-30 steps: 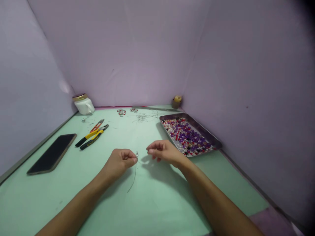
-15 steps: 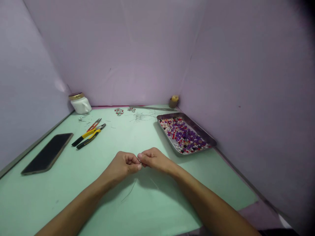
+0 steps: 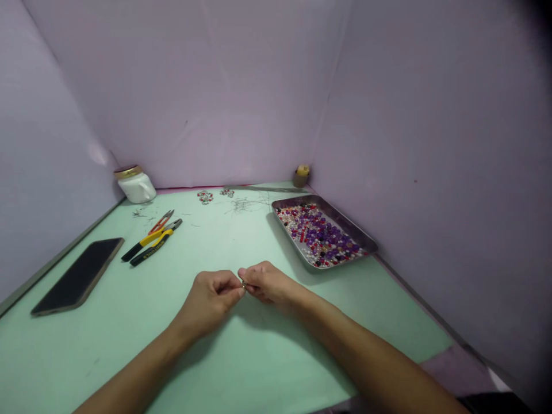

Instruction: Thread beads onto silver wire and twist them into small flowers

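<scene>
Over the green tabletop, my left hand (image 3: 215,296) and my right hand (image 3: 265,282) meet with fingertips almost touching. Both are closed in a pinch on one tiny shiny piece of beaded wire (image 3: 244,284). Most of it is hidden by the fingers, so its shape is unclear. To the right of my right hand stands a metal tray (image 3: 297,251) of purple, red, white and black beads (image 3: 321,233). Two small beaded wire ornaments, one red and silver (image 3: 205,197) and one beside it (image 3: 227,192), lie at the back.
Yellow-and-black pliers (image 3: 150,244) and orange-handled snips (image 3: 161,222) lie left, beyond a phone (image 3: 80,276). A white jar (image 3: 137,187) stands in the back left corner, a small yellow-topped container (image 3: 301,175) at the back right. Wire scraps (image 3: 242,204) and long wires (image 3: 267,188) lie at the back.
The thin wire ends that trailed below my hands no longer show. My right hand has turned slightly about the piece; both hands stay together. The whole view has shifted a little.
</scene>
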`<state>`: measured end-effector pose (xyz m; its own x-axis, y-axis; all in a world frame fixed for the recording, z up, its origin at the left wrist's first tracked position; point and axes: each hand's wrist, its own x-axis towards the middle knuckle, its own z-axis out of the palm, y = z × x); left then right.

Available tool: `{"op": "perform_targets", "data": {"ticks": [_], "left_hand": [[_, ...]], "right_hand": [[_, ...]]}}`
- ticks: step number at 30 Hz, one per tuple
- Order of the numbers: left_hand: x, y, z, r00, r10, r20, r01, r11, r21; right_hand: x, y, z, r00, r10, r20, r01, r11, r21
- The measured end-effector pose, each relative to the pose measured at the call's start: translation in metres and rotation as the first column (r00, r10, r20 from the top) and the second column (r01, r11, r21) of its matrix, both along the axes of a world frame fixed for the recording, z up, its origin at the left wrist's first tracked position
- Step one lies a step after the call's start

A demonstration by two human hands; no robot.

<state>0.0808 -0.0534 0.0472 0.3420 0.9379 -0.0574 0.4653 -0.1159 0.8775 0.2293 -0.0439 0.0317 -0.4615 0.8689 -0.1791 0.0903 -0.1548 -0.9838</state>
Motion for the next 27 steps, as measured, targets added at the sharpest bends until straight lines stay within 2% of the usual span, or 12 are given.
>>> {"op": "perform_targets", "data": {"ticks": [3, 5, 7, 10, 12, 17, 21, 27], "left_hand": [[0.0, 0.004, 0.001, 0.994, 0.026, 0.104, -0.014, 0.993, -0.12], [0.0, 0.005, 0.001, 0.989, 0.042, 0.141, -0.021, 0.989, -0.144], [0.0, 0.005, 0.0, 0.985, 0.049, 0.164, -0.025, 0.989, -0.148], [0.0, 0.004, -0.001, 0.979, 0.066, 0.193, -0.033, 0.985, -0.17], [-0.002, 0.005, -0.002, 0.972, 0.098, 0.215, -0.057, 0.98, -0.189], [-0.005, 0.009, -0.004, 0.949, 0.168, 0.267, -0.11, 0.969, -0.22], [-0.005, 0.009, -0.005, 0.952, 0.133, 0.276, -0.071, 0.972, -0.224], [-0.002, 0.005, -0.002, 0.967, 0.129, 0.221, -0.087, 0.978, -0.189]], "right_hand": [[0.0, 0.001, -0.004, 0.991, -0.093, 0.094, 0.059, 0.948, 0.314], [-0.001, 0.001, -0.007, 0.986, -0.13, 0.105, 0.079, 0.917, 0.391], [-0.001, 0.002, -0.008, 0.991, -0.113, 0.077, 0.079, 0.933, 0.351], [0.002, 0.005, -0.006, 1.0, -0.023, 0.01, 0.021, 0.987, 0.158], [0.005, 0.007, -0.002, 1.0, 0.0, -0.025, 0.002, 0.997, 0.077], [0.009, 0.007, 0.005, 0.994, -0.109, -0.005, 0.109, 0.985, 0.133], [0.006, 0.006, 0.003, 0.992, -0.123, -0.017, 0.124, 0.987, 0.103], [0.001, 0.004, 0.005, 0.988, -0.153, 0.004, 0.153, 0.988, 0.011]]}}
